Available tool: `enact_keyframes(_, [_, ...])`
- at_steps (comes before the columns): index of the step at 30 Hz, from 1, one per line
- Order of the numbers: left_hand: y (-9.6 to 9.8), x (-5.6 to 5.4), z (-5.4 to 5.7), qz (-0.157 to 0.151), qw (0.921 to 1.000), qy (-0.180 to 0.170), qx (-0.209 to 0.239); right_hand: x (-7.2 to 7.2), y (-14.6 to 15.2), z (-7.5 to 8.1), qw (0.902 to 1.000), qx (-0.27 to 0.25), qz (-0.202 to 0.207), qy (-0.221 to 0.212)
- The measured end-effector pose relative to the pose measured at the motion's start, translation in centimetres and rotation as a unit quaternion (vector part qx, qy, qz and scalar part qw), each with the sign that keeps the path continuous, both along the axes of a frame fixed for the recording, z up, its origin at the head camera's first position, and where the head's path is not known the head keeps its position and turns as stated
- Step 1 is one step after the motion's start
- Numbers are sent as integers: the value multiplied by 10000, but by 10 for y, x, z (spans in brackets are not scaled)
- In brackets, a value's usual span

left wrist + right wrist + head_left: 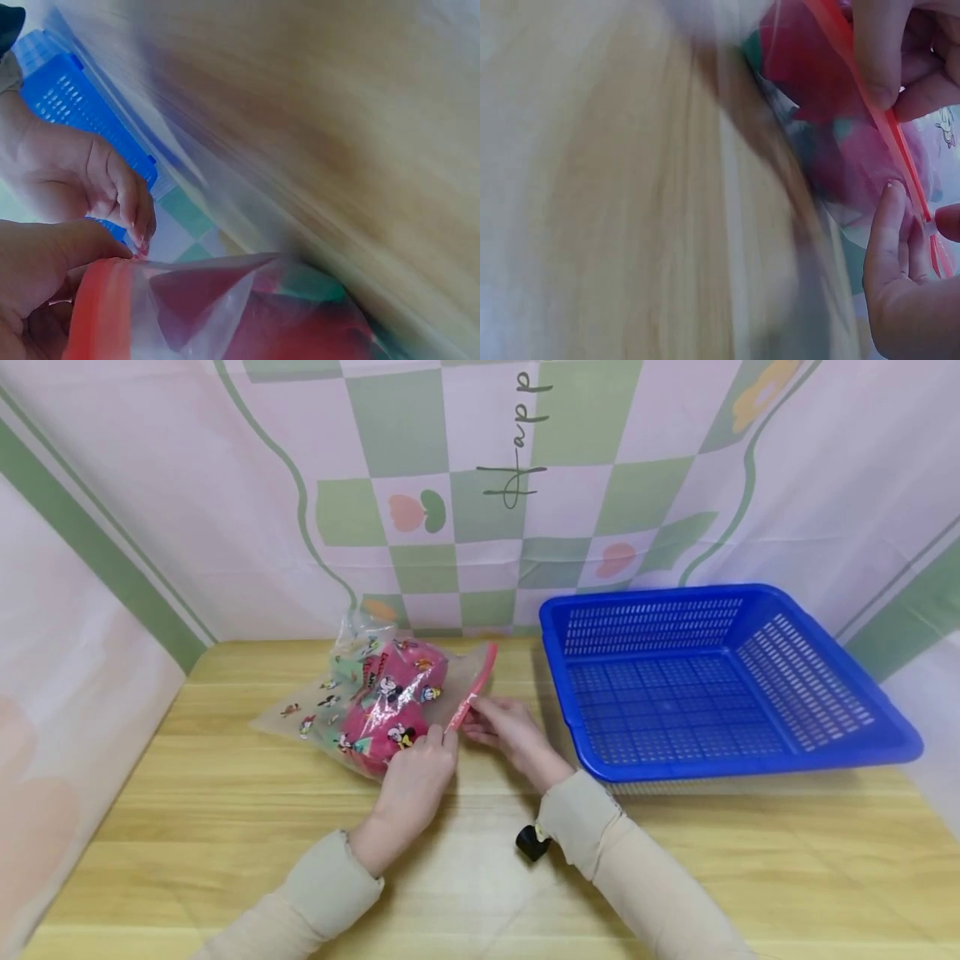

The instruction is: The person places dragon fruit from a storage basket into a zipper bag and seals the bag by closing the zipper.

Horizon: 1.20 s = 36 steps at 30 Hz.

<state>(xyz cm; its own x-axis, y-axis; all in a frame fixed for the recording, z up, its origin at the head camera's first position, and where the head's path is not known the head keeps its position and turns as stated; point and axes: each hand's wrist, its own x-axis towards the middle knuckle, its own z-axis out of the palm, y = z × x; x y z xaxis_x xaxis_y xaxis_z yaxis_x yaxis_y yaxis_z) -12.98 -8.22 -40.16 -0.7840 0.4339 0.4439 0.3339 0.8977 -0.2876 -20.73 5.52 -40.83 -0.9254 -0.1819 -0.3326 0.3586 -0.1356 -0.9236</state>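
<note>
A see-through zip bag [375,710] printed with cartoon figures lies on the table, with pink-red and mint-green soft-looking things inside. Its red zip edge [489,662] faces right. At the near end of that edge my left hand [420,777] grips the bag, thumb on the red strip in the right wrist view. Farther along, my right hand [513,731] pinches the small whitish slider [928,225] between thumb and fingers. In the left wrist view the right hand [82,169] appears just beyond the red strip [101,307].
A large blue plastic basket [558,693] with slotted walls stands to the right of the bag. The wooden table [225,827] ends at a patterned curtain [495,560] behind. A small black device [531,843] sits by the right cuff.
</note>
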Motion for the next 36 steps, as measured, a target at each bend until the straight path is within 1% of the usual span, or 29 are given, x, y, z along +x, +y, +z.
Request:
enact_keyframes(2, [0,1,-1,-18,10000,-5,-18,1,1,0,9997,185,137,-13])
enact_keyframes(4, [0,0,-2,-24,10000,51,-66,0,1,0,9994,335,75,47])
enact_keyframes(7, [1,-1,-2,-49,9998,187,-107,-2,0,-1,9988,434,-133,162])
enact_keyframes(10, [1,-1,-1,-51,9994,306,-131,-6,-2,-1,9983,347,-405,252])
enact_keyframes(12, [0,-1,0,-25,9994,318,-148,-8,-2,-2,9977,269,-561,277])
enact_keyframes(18, [-7,4,3,100,9995,209,-222,-14,-1,-5,9938,136,-1028,395])
enact_keyframes(25, [-11,8,6,36,9995,95,-315,-20,2,-5,9851,47,-1571,692])
enact_keyframes(30, [-11,11,8,-36,9991,-65,-418,-22,2,-4,9813,-76,-1784,725])
enact_keyframes(33, [-10,12,10,-108,9988,-213,-425,-23,2,-6,9806,-100,-1817,726])
enact_keyframes(36, [-9,14,10,-143,9987,-239,-422,-24,3,-7,9803,-125,-1828,743])
